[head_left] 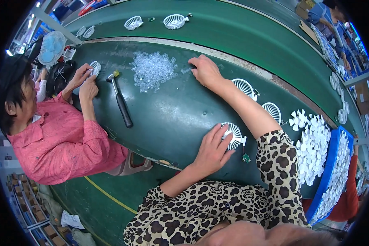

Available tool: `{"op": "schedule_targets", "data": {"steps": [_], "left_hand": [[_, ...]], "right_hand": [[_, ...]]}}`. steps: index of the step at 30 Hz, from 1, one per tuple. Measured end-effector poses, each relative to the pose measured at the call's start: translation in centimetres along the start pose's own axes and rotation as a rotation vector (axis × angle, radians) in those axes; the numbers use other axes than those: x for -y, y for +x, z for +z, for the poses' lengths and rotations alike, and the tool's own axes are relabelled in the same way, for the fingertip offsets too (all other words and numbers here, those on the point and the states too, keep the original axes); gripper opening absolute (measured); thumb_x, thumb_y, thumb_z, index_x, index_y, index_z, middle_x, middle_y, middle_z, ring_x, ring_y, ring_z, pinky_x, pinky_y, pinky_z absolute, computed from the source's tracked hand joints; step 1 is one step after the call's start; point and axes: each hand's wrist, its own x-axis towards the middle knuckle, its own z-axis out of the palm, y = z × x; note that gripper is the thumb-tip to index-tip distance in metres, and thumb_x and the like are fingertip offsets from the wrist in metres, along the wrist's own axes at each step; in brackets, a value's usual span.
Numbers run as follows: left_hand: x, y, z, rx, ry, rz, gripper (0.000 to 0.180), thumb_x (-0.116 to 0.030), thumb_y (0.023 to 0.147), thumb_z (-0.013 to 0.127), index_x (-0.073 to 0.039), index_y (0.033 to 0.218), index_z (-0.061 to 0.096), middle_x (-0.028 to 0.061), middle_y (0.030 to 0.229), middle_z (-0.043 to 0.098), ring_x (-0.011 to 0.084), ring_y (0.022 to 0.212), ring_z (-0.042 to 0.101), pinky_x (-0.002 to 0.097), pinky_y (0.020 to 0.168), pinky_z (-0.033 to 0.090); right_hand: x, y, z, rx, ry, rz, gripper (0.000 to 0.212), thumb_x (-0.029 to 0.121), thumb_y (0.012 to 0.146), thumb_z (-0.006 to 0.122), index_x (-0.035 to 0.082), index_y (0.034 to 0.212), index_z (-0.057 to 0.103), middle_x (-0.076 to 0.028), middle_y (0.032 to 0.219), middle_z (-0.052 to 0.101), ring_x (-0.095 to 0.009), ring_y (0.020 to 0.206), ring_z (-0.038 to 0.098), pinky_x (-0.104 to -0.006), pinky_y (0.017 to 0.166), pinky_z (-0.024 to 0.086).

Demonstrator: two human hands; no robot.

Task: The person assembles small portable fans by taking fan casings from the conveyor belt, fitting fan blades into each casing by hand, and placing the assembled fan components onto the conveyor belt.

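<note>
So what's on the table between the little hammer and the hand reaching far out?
A heap of small clear plastic bits lies between the hammer and the right hand, seen in the head view.

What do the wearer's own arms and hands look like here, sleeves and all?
Both hands, left hand and right hand, are bare: no gloves, and no rings or watch that show. Short leopard-print sleeves, tan with dark brown spots, leave both forearms uncovered.

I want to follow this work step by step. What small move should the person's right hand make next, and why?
Probably pinch one clear piece from the pile of clear pieces. The right hand lies flat on the table right beside that pile, holding nothing I can see, while the left hand presses on a white fan grille.
</note>
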Motion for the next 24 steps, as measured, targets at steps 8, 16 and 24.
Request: {"op": "schedule_targets", "data": {"steps": [8, 16, 24], "left_hand": [[0.6, 0.1, -0.6, 0.027, -0.015, 0.007, 0.052, -0.017, 0.074, 0.073, -0.001, 0.12, 0.053, 0.0202, 0.134, 0.044, 0.0389, 0.125, 0.041, 0.0458, 0.099, 0.037], [0.4, -0.4, -0.6, -0.049, -0.046, 0.029, 0.051, -0.02, 0.076, 0.073, 0.001, 0.118, 0.053, 0.0216, 0.132, 0.044, 0.0391, 0.124, 0.041, 0.0461, 0.098, 0.036], [1.2, -0.7, 0.7, -0.022, 0.038, 0.011, 0.056, -0.02, 0.074, 0.073, 0.002, 0.12, 0.05, 0.0234, 0.134, 0.041, 0.0417, 0.122, 0.042, 0.0483, 0.099, 0.036]], "right_hand": [[-0.1, 1.5, 0.6, 0.043, 0.096, -0.038, 0.011, 0.008, 0.077, 0.059, 0.003, 0.086, 0.064, -0.017, 0.089, 0.057, -0.034, 0.092, 0.057, -0.0426, 0.081, 0.047], [-0.2, 0.3, -0.8, 0.033, 0.5, 0.142, 0.011, 0.006, 0.076, 0.063, 0.0, 0.085, 0.062, -0.013, 0.075, 0.064, -0.025, 0.066, 0.063, -0.0334, 0.061, 0.05], [3.3, -10.2, -9.3, 0.095, 0.963, 0.401, 0.01, 0.008, 0.083, 0.068, 0.002, 0.089, 0.062, -0.002, 0.078, 0.063, -0.007, 0.068, 0.061, -0.0201, 0.055, 0.047]]}}
